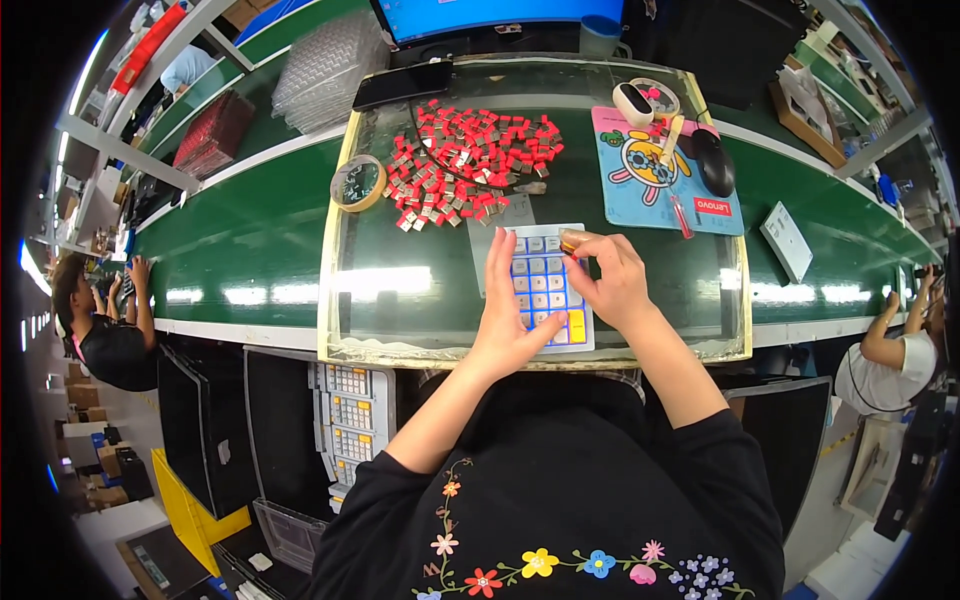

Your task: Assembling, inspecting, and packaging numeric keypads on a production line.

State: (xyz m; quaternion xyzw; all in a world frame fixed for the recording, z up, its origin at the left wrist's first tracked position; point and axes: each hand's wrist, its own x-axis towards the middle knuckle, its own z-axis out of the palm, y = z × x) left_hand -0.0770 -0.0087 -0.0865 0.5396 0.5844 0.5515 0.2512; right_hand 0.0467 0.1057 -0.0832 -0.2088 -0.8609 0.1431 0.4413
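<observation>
A: In the head view, where does the keypad point(541, 284) lie, and what do the hands do?

B: It lies between the two hands, near the front edge of the work area. The left hand point(500, 318) is clamped on it: the fingers run along its left side, and the thumb reaches across the lower keys, close to a yellow key point(577, 326). The right hand point(616, 284) is at the upper right corner, with thumb and fingers pinched on a small piece point(569, 246), dark and orange. I cannot tell if it is a key. The hands are apart from each other.

A: And the surface, the room?

B: A framed panel point(405, 325) rests on the green bench point(225, 265). Beyond the keypad is a loose heap of red USB plugs point(475, 150), with a tape roll point(381, 187) just beside it, on the left. On the right, a black mouse point(713, 163) is on a colourful mat point(622, 207). At the back there is a lit screen point(500, 20). One person point(108, 345) sits far to the left, another point(890, 372) far to the right.

A: Is there some writing?

B: The mat has a red label point(713, 207) with white letters. The marks on the keys are too small for reading.
</observation>
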